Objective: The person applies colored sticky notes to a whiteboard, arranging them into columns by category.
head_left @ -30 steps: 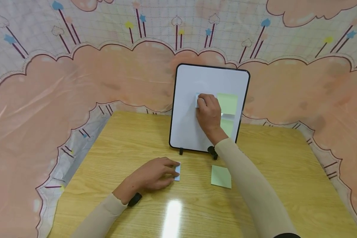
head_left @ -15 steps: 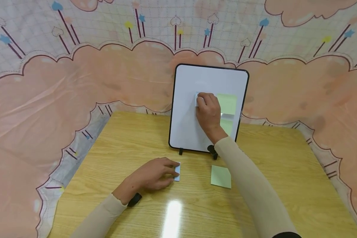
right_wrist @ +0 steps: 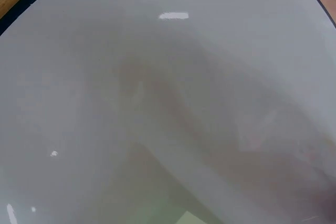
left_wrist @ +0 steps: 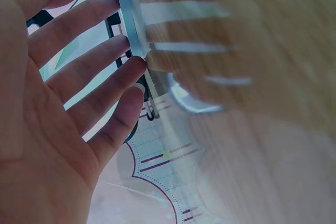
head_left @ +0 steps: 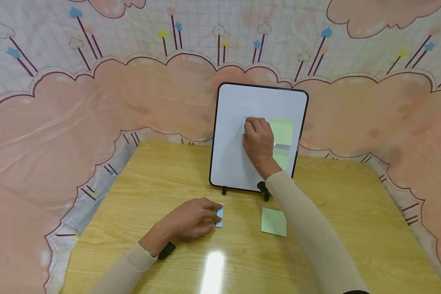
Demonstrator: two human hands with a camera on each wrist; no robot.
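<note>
My right hand (head_left: 258, 141) is at a small upright whiteboard (head_left: 229, 159), its fingers curled on a light blue sticky note (head_left: 244, 125). Most of that note is hidden behind the fingers. To its right, two pale green sticky notes are on the board, an upper one (head_left: 283, 131) and a lower one (head_left: 280, 159) partly covered by the hand. On the table, my left hand (head_left: 191, 218) touches a light blue sticky-note pad (head_left: 220, 216) with its fingertips. The left wrist view shows the fingers spread and nearly straight against the pad's edge (left_wrist: 131, 24).
A pale green sticky-note pad (head_left: 273, 222) lies on the wooden table (head_left: 161, 171), beside the right forearm. Black feet (head_left: 224, 190) support the board. Behind it hangs a patterned cloth (head_left: 161, 94). The right wrist view is mostly whiteboard surface (right_wrist: 105, 103) with blurred reflections.
Both hands keep their places, the right at the board and the left on the blue pad. Only the head view has shifted slightly, so everything sits a little lower.
</note>
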